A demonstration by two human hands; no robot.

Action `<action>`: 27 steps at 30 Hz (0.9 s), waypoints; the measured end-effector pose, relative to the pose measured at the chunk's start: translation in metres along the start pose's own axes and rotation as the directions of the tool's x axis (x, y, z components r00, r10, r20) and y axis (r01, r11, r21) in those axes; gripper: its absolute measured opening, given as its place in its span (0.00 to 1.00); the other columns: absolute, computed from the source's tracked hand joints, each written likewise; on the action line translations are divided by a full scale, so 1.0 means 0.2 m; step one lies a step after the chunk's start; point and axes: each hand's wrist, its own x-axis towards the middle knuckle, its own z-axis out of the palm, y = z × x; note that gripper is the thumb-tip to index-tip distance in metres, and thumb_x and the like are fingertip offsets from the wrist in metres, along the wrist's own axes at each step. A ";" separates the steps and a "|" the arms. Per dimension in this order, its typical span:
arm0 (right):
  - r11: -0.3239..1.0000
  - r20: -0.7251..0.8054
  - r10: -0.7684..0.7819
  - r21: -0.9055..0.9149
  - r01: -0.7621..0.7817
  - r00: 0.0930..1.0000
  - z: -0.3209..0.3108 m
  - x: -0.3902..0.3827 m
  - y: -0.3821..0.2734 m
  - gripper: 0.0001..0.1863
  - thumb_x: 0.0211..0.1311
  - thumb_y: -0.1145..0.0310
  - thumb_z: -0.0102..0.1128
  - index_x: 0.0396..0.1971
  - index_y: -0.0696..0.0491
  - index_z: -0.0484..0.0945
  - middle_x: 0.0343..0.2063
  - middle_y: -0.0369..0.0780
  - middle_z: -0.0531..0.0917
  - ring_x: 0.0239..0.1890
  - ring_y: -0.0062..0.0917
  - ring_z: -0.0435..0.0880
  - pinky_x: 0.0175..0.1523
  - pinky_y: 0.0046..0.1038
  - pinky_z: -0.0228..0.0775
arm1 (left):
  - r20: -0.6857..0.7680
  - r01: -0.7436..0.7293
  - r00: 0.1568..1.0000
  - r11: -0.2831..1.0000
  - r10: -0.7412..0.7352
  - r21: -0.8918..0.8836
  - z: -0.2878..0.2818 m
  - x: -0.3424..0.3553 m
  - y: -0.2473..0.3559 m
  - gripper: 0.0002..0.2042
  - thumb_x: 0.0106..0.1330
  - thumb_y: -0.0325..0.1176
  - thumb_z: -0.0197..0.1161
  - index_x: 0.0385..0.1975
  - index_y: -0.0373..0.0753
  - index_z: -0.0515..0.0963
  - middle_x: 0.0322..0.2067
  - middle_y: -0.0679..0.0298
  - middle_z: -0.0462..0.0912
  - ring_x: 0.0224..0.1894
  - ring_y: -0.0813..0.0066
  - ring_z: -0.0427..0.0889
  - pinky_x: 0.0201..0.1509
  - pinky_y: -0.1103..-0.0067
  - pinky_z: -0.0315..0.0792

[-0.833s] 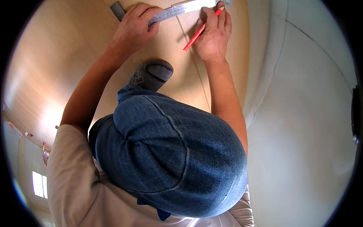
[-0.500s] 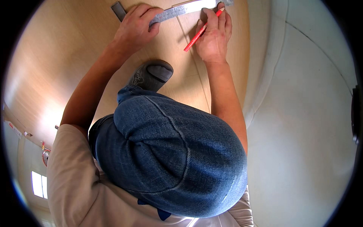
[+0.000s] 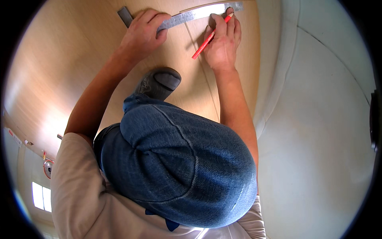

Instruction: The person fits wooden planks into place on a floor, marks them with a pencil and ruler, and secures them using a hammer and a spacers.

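Note:
A metal try square [image 3: 195, 15] with a marked steel blade lies across the wood-look floor boards at the top of the view. Its dark grey stock shows at the left, beyond my left hand [image 3: 145, 32]. That hand is closed over the square's left part, thumb and fingers gripping the blade. My right hand [image 3: 223, 44] holds a red pencil [image 3: 203, 46] slanting between the fingers, its sharpened tip pointing up and right, close to the blade's right end. The right fingertips rest at the blade's lower edge. Whether the tip touches the board I cannot tell.
A board seam [image 3: 203, 67] runs down from beneath the blade. My grey-socked foot [image 3: 161, 81] and bent denim knee [image 3: 187, 159] are between my arms. A pale wall [image 3: 318, 119] rises on the right. At the far left are a small round red-rimmed object [image 3: 48, 169] and a bright window [image 3: 41, 196].
Both hands, the square and the pencil appear slightly lower in the picture, along with the surroundings. The grips look the same.

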 end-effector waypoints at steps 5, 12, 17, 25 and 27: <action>1.000 -0.008 -0.002 -0.004 0.002 1.000 0.00 0.00 0.00 0.21 0.65 0.70 0.65 0.58 0.47 0.77 0.73 0.51 0.68 0.72 0.52 0.65 0.74 0.52 0.58 | -0.006 -0.006 1.000 1.000 0.006 -0.002 -0.01 0.01 0.01 0.18 0.59 0.24 0.70 0.51 0.38 0.82 0.45 0.56 0.81 0.49 0.53 0.82 0.56 0.64 0.78; 1.000 -0.008 0.005 -0.002 -0.005 1.000 -0.01 0.00 -0.01 0.22 0.64 0.70 0.65 0.59 0.47 0.76 0.73 0.51 0.68 0.72 0.52 0.65 0.74 0.52 0.57 | 0.003 0.006 1.000 1.000 -0.006 -0.009 -0.01 0.01 0.01 0.18 0.59 0.24 0.69 0.51 0.38 0.82 0.45 0.56 0.82 0.49 0.53 0.82 0.56 0.64 0.78; 1.000 -0.001 0.003 -0.016 -0.003 1.000 -0.01 0.00 -0.01 0.22 0.66 0.71 0.64 0.59 0.47 0.76 0.73 0.51 0.68 0.72 0.52 0.65 0.74 0.52 0.57 | -0.010 0.001 1.000 1.000 -0.001 0.004 -0.01 0.02 0.02 0.18 0.59 0.24 0.69 0.51 0.38 0.82 0.45 0.56 0.81 0.49 0.52 0.81 0.55 0.64 0.78; 1.000 -0.010 -0.013 0.014 0.013 1.000 0.00 0.00 0.00 0.23 0.65 0.71 0.65 0.60 0.48 0.75 0.72 0.53 0.68 0.71 0.53 0.65 0.74 0.52 0.57 | -0.004 -0.015 1.000 0.998 0.015 0.055 -0.02 0.03 0.02 0.17 0.59 0.25 0.69 0.49 0.39 0.82 0.43 0.57 0.81 0.48 0.53 0.81 0.54 0.63 0.78; 1.000 -0.029 -0.014 0.017 0.014 0.999 0.00 0.00 -0.01 0.24 0.64 0.71 0.65 0.61 0.48 0.75 0.72 0.54 0.68 0.71 0.54 0.65 0.74 0.53 0.57 | -0.015 -0.003 1.000 0.996 0.005 0.084 -0.04 0.03 0.02 0.17 0.59 0.26 0.70 0.50 0.40 0.82 0.43 0.58 0.82 0.45 0.54 0.83 0.51 0.64 0.79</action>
